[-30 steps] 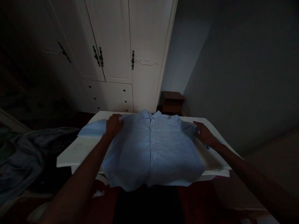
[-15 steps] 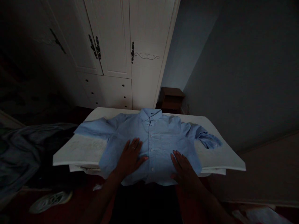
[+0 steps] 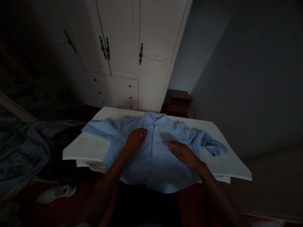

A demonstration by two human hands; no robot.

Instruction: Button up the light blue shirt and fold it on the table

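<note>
A light blue button-up shirt [image 3: 153, 164] lies face up on a white table [image 3: 90, 148], collar away from me, sleeves spread to both sides, hem hanging over the near edge. My left hand [image 3: 135, 139] rests palm down on the shirt's chest left of the button line, fingers together. My right hand [image 3: 183, 153] lies flat on the chest to the right of the buttons, fingers stretched out. Neither hand holds anything.
A white wardrobe [image 3: 132, 53] with dark handles and drawers stands behind the table. A small brown cabinet [image 3: 177, 101] sits in the corner. Dark bedding [image 3: 26, 148] lies at the left, and a light shoe [image 3: 56, 192] is on the red floor.
Both hands slid up the shirt front from near the hem to the chest. A second ago they were out at the shoulders. The view shifted slightly.
</note>
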